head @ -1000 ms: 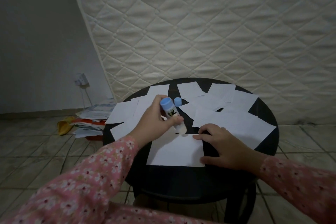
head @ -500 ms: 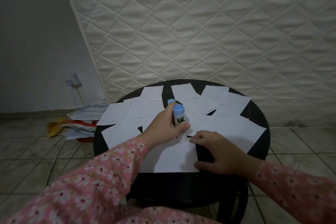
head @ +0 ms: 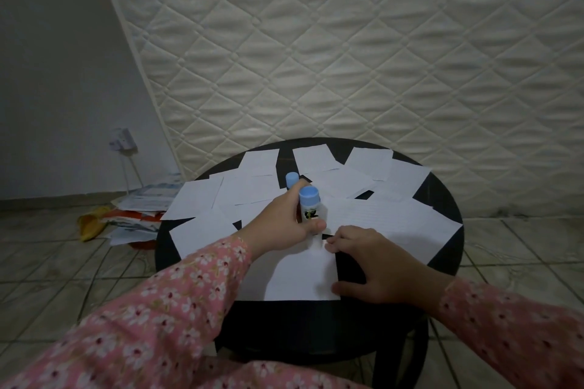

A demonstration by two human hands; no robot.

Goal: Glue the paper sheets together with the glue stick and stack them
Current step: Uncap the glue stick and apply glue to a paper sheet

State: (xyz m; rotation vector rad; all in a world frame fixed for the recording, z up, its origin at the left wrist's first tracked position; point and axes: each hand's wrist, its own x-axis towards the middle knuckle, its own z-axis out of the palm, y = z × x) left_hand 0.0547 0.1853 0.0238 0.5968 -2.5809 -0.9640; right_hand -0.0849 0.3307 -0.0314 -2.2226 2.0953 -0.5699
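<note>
Glue stick [head: 311,208] gripped upright in left hand [head: 284,226], rubbing front sheet [head: 303,275]; right hand [head: 376,265] flat, pinning it. Next: lay another sheet on top.

I see a round table [head: 442,199] at lower centre of frame, paper sheets [head: 401,218] scattered over its top. One sheet [head: 303,278] lies at the near edge, my right hand [head: 382,268] resting on its right side. My left hand [head: 284,224] holds the glue stick [head: 311,207] upright at that sheet's far edge. The cap [head: 291,179] stands just behind. A mattress [head: 347,50] fills the upper right; a paper pile [head: 139,215] sits on the floor at left.
</note>
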